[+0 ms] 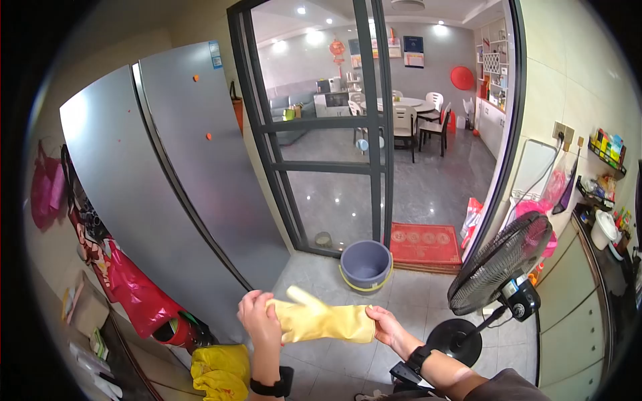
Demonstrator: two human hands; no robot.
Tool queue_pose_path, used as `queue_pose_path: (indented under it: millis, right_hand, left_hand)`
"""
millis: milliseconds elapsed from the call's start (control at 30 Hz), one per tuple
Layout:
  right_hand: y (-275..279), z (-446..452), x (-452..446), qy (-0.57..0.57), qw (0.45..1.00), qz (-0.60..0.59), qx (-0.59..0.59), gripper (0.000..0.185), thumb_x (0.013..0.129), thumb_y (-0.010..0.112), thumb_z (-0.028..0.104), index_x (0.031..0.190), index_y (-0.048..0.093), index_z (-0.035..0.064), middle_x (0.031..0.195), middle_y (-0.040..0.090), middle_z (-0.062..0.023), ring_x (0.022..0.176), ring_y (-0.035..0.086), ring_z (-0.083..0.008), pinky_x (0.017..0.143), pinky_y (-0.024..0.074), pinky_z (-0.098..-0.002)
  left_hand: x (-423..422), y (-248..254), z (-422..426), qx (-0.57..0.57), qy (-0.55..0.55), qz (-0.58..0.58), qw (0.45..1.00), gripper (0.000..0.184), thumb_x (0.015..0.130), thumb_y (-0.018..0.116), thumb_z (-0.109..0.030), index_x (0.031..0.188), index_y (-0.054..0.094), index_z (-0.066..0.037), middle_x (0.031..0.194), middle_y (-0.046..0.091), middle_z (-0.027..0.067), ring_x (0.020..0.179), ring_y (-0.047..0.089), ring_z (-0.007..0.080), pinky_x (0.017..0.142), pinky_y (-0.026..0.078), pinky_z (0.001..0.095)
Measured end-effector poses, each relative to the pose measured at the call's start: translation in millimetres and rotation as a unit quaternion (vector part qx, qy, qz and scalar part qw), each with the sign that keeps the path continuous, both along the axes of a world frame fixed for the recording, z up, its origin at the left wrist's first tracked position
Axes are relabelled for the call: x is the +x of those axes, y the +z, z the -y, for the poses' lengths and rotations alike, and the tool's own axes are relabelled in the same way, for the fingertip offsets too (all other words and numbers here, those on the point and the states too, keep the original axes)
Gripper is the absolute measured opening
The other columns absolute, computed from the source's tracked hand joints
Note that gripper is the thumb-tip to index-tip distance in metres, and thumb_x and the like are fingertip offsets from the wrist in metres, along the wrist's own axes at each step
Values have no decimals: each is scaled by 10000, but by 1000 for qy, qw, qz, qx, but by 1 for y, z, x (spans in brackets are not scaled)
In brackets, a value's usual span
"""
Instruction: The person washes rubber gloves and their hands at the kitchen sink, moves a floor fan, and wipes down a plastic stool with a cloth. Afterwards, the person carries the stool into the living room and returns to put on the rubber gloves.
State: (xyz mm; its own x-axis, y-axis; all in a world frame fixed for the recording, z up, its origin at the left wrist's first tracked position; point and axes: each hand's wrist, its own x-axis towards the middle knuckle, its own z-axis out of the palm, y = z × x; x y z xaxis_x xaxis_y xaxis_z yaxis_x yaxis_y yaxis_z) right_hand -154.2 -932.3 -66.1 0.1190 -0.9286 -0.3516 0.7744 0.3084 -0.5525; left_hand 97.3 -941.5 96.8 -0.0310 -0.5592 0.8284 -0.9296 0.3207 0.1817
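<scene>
A pale yellow rubber glove (328, 322) is stretched sideways between my two hands, its thumb pointing up. My left hand (259, 317) is closed around the finger end of the glove, and its grip covers the glove's fingertips. At the cuff end, my right hand (384, 323) pinches the edge between thumb and fingers. Both wrists carry dark bands. Beyond the glove, a grey-blue bucket (366, 264) with a yellow handle stands on the tiled floor; its inside looks bare.
A standing fan (501, 267) is close on my right, its round base on the floor. The tall fridge (167, 160) rises at left, with a yellow bag (221, 371) below it. A sliding glass door (321, 200) stands ahead, with a red mat (426, 243) at the doorway.
</scene>
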Motion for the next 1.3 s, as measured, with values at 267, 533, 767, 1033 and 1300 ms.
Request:
queue_pose_path:
  millis: [267,533,767,1033,1300]
  right_hand:
    - [-5,18,50,93,991,-91,25,82,825,578,113,841,534,45,768,592,-69,611,594,-179,526,523,-291]
    - [-17,19,15,116,985,-102,80,181,888,450,122,1002,538,12,907,589,-105,794,597,-203,668,510,-309]
    - [-49,21,-23,130,988,-67,57,199,884,388,95,992,529,6,925,586,-104,819,585,-202,743,497,-313]
    - [-71,37,-60,328,878,-337,85,101,835,487,99,907,553,75,820,600,-70,684,597,-166,564,509,-253]
    - [-107,34,-56,194,975,14,-109,226,784,558,55,1006,526,22,936,590,-71,815,588,-174,668,507,-275]
  left_hand:
    - [-70,-125,-9,528,-202,-207,798,576,606,756,-426,941,506,-29,833,612,110,745,593,201,688,476,304]
    - [-103,-187,14,536,-162,-294,774,326,676,692,-293,852,556,-55,814,635,94,764,613,209,687,479,324]
    - [-142,-176,25,509,-185,-276,794,192,711,583,-234,817,504,-95,731,591,126,695,588,275,606,449,381]
    - [-166,-174,19,503,-292,-243,776,133,816,549,-197,863,489,-89,700,553,71,648,531,190,596,430,322]
    - [-173,-164,6,493,-306,-249,776,67,762,505,-52,791,445,-59,702,523,105,664,513,236,573,384,369]
